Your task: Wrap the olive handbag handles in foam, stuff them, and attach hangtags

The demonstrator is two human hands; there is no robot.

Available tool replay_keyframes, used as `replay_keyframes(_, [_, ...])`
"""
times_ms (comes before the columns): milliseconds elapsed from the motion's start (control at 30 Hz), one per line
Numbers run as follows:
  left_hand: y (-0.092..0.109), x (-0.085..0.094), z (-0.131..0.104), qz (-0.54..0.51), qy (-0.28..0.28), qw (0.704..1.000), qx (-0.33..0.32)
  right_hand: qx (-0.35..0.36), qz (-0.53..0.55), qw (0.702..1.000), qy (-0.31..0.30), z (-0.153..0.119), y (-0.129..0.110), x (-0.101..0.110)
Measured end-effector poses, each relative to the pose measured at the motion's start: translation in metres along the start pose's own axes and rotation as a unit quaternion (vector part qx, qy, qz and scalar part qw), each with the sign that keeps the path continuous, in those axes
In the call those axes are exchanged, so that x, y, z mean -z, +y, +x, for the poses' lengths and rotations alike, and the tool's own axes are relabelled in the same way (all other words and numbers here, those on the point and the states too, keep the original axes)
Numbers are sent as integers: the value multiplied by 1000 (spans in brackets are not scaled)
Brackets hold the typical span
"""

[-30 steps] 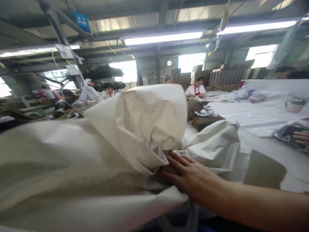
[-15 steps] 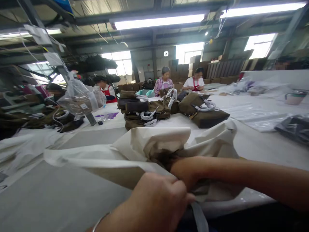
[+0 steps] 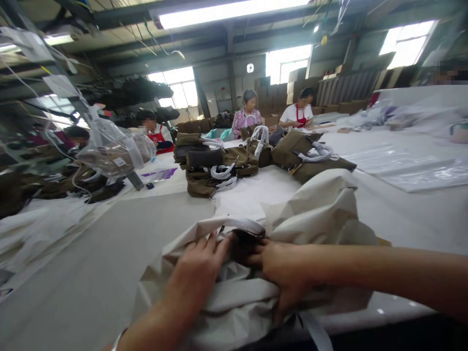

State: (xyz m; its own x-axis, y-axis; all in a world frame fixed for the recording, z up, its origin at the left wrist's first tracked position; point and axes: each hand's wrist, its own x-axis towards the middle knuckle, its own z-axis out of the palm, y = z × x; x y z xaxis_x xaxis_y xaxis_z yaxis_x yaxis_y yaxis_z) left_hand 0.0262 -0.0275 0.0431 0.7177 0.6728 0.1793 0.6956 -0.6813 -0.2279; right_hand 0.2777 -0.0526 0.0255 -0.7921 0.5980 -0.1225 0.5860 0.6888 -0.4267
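Left hand is lying palm-down on the cream dust bag, fingers spread and extended toward a dark opening at the bag's centre; fingertips are touching the folded edge there. Right hand is pressing flat on the same bag from the right, fingers stretched out, tips meeting the dark item showing in the opening. Neither hand is gripping anything closed; both are resting open on the fabric. The bag is sitting crumpled at the near edge of the counter, just in front of the person, with a grey strap hanging off below it. Farther back on the counter, a heap of olive bags with white handles is lying well apart from the hands. Other people are sitting beyond that heap.
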Motion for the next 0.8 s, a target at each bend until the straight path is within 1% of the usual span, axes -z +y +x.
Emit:
replay_keyframes(67, [-1, 3, -25, 15, 68, 996, -53, 11, -4, 999, -37, 1, 7, 7])
replay_keyframes(133, [1, 2, -44, 28, 120, 988, -93, 16, -5, 999, -33, 3, 15, 15])
replay_keyframes(167, [1, 1, -50, 21, 126, 987, -97, 19, -8, 999, -26, 4, 18, 18])
replay_keyframes(200, [0, 0, -54, -2, 112, 990, -85, 23, -9, 999, -23, 6, 22, 21])
replay_keyframes(233, [-2, -2, -56, -47, 75, 995, -55, 28, -9, 999, -23, 8, 25, 22])
replay_keyframes(267, [-6, -5, -55, -113, 16, 993, -11, 34, -7, 999, -27, 10, 27, 23])
replay_keyframes(300, [-13, -8, -53, -194, -58, 978, 39, 40, -2, 999, -30, 12, 30, 23])
replay_keyframes(333, [-22, -13, -48, -284, -137, 944, 93, 47, 3, 998, -32, 13, 31, 22])
replay_keyframes(367, [-31, -19, -42, -374, -205, 891, 153, 54, 7, 998, -29, 15, 33, 21])
replay_keyframes(400, [-41, -27, -35, -452, -253, 830, 207, 58, 9, 998, -26, 16, 34, 20])
replay_keyframes(433, [-50, -37, -28, -513, -276, 768, 269, 59, 10, 998, -27, 17, 35, 18])
replay_keyframes(467, [-58, -48, -21, -546, -276, 721, 325, 59, 11, 998, -32, 17, 36, 18])
replay_keyframes(500, [-63, -60, -14, -560, -271, 691, 368, 58, 12, 997, -38, 18, 36, 17])
replay_keyframes(533, [-67, -73, -8, -563, -267, 672, 400, 59, 13, 997, -43, 19, 37, 17])
replay_keyframes(567, [-70, -85, -3, -561, -269, 664, 415, 62, 14, 997, -45, 19, 37, 17])
replay_keyframes(667, [-74, -116, 9, -562, -303, 643, 423, 71, 22, 997, -36, 19, 38, 17])
replay_keyframes(733, [-79, -129, 12, -552, -329, 642, 418, 71, 26, 997, -32, 18, 37, 17])
replay_keyframes(800, [-84, -138, 10, -535, -342, 658, 405, 71, 26, 997, -29, 17, 37, 16])
